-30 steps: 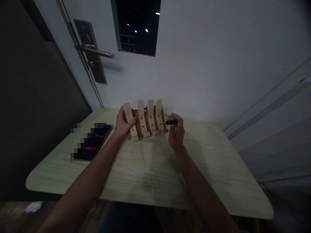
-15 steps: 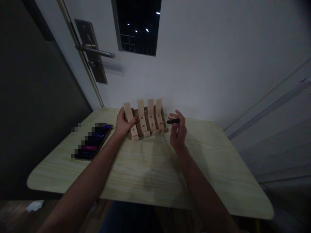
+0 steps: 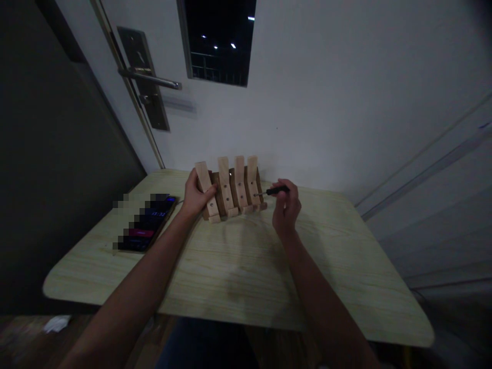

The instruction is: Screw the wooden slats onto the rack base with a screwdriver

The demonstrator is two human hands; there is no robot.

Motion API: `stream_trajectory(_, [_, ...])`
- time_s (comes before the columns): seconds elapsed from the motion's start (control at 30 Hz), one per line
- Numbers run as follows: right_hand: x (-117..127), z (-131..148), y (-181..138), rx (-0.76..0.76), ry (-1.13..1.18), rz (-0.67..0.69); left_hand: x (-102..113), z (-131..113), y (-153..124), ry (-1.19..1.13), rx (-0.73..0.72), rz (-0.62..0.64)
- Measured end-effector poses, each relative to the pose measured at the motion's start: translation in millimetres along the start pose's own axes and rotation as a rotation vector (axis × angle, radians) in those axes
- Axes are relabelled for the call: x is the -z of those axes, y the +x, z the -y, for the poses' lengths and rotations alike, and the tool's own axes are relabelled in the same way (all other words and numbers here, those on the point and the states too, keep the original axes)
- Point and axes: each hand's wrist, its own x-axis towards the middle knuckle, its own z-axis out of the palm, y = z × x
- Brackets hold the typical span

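Steadily, Screwdriver Tip Meets Rightmost Strip

The wooden rack [image 3: 232,180], a brown board bearing four pale strips, sits toward the back of the table [image 3: 238,271], near the door [image 3: 326,102]. At the rack's left end, the left hand [image 3: 196,193] is partly closed, thumb across the front of the leftmost strip [image 3: 203,177]; its other fingers are largely hidden. To the rack's right, the right hand [image 3: 286,207] is curled loosely, fingertips around the black handle of a screwdriver [image 3: 277,190] whose shaft reaches the lower fixing of the rightmost strip [image 3: 252,171]. Whether the tip is properly seated is too small to tell.

That light hold looks like the weak point: a sideways push could let the tip skid and scratch the wood. Pressure at the right end, with the brace only at the left, might swing or tip the rack. Dim light makes misalignment easier to miss. Left of the rack, the phone [image 3: 154,223] lies apart from both hands.
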Motion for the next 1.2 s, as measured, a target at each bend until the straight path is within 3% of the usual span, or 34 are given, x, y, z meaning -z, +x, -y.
stream_trajectory(0.2, [-1.1, 6.6, 0.6, 0.064, -0.003, 0.084, 0.4, 0.4, -1.2, -0.005, -0.005, 0.001])
stream_trajectory(0.4, [-1.6, 7.0, 2.1, 0.135, -0.123, 0.000, 0.9, -2.4, -1.3, -0.007, -0.007, 0.009])
stream_trajectory(0.5, [-1.6, 8.4, 2.3, 0.159, -0.114, 0.020, 0.7, -2.4, -1.6, -0.009, -0.003, 0.007])
stream_trajectory(0.73, [-4.3, 8.3, -2.3, 0.068, -0.021, 0.107, 0.5, 2.4, -1.2, -0.036, 0.001, 0.012])
stream_trajectory(0.93, [-4.8, 7.3, -0.8, 0.124, -0.112, 0.046, 1.8, -2.5, -0.5, 0.014, -0.010, 0.009])
stream_trajectory(1.2, [-7.0, 12.3, -2.4, 0.235, -0.046, 0.179, -0.5, -4.3, -0.5, -0.018, 0.007, -0.018])
